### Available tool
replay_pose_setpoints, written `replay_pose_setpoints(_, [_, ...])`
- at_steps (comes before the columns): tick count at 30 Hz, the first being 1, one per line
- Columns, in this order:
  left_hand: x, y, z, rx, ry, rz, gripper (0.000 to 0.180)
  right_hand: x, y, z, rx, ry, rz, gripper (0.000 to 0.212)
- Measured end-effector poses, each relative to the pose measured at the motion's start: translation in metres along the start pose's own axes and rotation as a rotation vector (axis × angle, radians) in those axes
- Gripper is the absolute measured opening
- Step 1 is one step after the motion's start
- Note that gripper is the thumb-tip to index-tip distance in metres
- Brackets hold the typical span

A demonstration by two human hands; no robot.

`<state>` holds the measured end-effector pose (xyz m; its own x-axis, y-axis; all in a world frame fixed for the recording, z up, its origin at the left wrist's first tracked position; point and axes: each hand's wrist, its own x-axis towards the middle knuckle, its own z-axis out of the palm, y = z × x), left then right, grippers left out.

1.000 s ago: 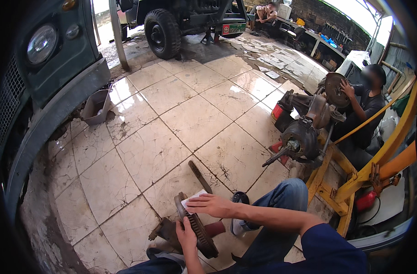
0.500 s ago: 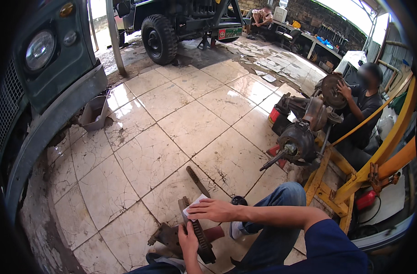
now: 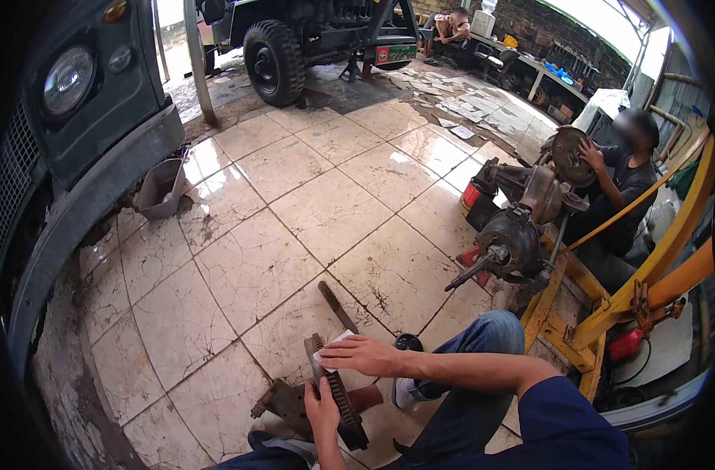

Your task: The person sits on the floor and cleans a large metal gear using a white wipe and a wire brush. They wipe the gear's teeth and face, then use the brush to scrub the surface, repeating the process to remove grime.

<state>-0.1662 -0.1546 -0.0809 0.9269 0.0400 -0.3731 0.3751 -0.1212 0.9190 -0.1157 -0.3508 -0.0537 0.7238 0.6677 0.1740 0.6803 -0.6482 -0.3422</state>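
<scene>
A long dark metal part with a row of teeth or ridges (image 3: 344, 407) stands tilted in front of me, near my knees. My left hand (image 3: 323, 409) is closed on its near side, with the thumb pointing up along it. At its upper end my right hand (image 3: 367, 356) presses a folded white sheet (image 3: 331, 354), paper or cloth, flat against the part. The fingers partly cover the sheet. Beneath the part lies a bulky dark metal piece (image 3: 285, 404), and a dull red piece (image 3: 365, 398) shows on the other side. A narrow dark bar-shaped tool (image 3: 338, 306) lies just beyond on the tiles.
On the right, a greasy axle assembly (image 3: 522, 227) rests by a yellow steel frame (image 3: 577, 337); a co-worker (image 3: 628, 172) there holds a round plate (image 3: 573, 157). A vehicle's bumper (image 3: 99, 211) curves along the left, beside a grey plastic bin (image 3: 161, 189). Another vehicle (image 3: 318, 47) stands behind.
My right hand and the white sheet have shifted very slightly up along the toothed part. My left hand keeps its grip.
</scene>
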Motion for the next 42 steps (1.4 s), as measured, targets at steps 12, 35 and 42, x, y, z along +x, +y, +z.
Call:
replay_pose_setpoints(12, [-0.004, 0.006, 0.002, 0.025, 0.062, 0.051, 0.039, -0.003, -0.001, -0.001, -0.003, 0.090, 0.063, 0.048])
replay_pose_setpoints(35, [0.001, -0.005, 0.000, -0.062, 0.010, -0.005, 0.035, -0.004, -0.001, 0.002, -0.076, -0.011, 0.133, 0.058])
replay_pose_setpoints(42, [0.003, -0.008, -0.002, -0.061, -0.013, -0.007, 0.039, -0.006, -0.001, 0.011, 0.081, -0.036, 0.219, 0.065])
